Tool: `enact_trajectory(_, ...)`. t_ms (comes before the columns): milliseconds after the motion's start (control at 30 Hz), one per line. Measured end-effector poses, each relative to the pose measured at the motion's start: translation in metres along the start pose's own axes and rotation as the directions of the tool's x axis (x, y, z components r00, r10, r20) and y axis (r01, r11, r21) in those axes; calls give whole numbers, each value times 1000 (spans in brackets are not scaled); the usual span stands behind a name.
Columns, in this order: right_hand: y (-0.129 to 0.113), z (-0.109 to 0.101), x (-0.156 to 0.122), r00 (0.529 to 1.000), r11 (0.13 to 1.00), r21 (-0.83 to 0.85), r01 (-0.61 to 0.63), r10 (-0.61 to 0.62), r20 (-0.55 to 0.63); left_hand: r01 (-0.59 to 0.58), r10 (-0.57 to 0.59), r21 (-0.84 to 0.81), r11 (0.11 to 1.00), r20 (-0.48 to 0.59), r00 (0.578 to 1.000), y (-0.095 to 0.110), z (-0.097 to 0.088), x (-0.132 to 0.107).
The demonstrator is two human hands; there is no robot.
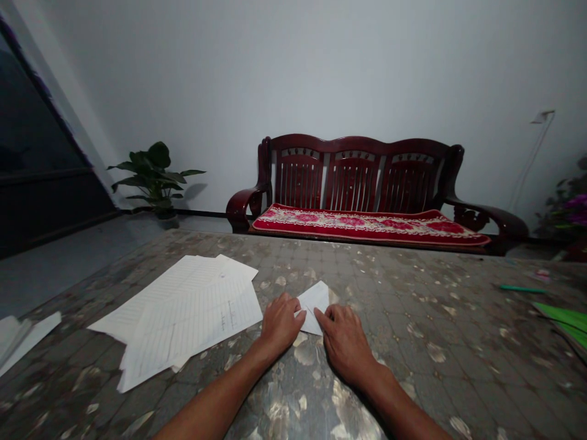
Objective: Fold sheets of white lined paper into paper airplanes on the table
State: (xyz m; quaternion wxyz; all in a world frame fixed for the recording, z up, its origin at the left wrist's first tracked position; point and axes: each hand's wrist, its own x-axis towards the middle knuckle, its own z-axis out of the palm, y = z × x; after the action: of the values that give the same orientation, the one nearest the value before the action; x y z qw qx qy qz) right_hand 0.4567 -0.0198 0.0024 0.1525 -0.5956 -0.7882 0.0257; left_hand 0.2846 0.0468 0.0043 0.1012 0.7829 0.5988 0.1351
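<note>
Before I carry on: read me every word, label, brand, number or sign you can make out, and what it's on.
No text can be read anywhere in view.
Lined sheets: handwriting-like marks toward the right, too small and blurred to read.
Folded white paper between the left hand and right hand: no legible writing.
Green sheet-like item, cut off at the right edge: nothing legible.

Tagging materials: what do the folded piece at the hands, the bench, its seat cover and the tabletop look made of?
Folded piece: paper, matte white; thin, with straight folded edges.
Bench: likely wood, glossy dark red; slatted back, highlights.
Seat cover: probably fabric, matte; wavy edge, floral pattern.
Tabletop: unclear, perhaps printed sheet or stone; some sheen.
</note>
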Motion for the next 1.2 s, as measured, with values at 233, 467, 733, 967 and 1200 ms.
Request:
enact_trajectory(233, -4, -7, 1, 998, 997, -64, 39, -35, 50, 4, -4, 6, 1000, -6, 1000, 1, -6, -6)
enact_trajectory(467, -7, -10, 3, 995, 993, -104, 48, -39, 87, -20, 26, 160, 987, -33, 999, -3, -5, -15)
enact_trajectory(733, -7, -8, 1, 998, 994, -104, 41, -35, 55, -130, 142, 330, 935, -13, 990, -32, -15, -4)
enact_trajectory(967, -10, -7, 1, 998, 994, -109, 18, -11, 64, -188, 194, 181, 965, -14, 981, -20, -29, -22)
enact_trajectory(1200, -11, -4, 1, 999, 998, -66, -7, 10, 43, -297, 280, 57, 953, 205, 938, 9, 2, -75)
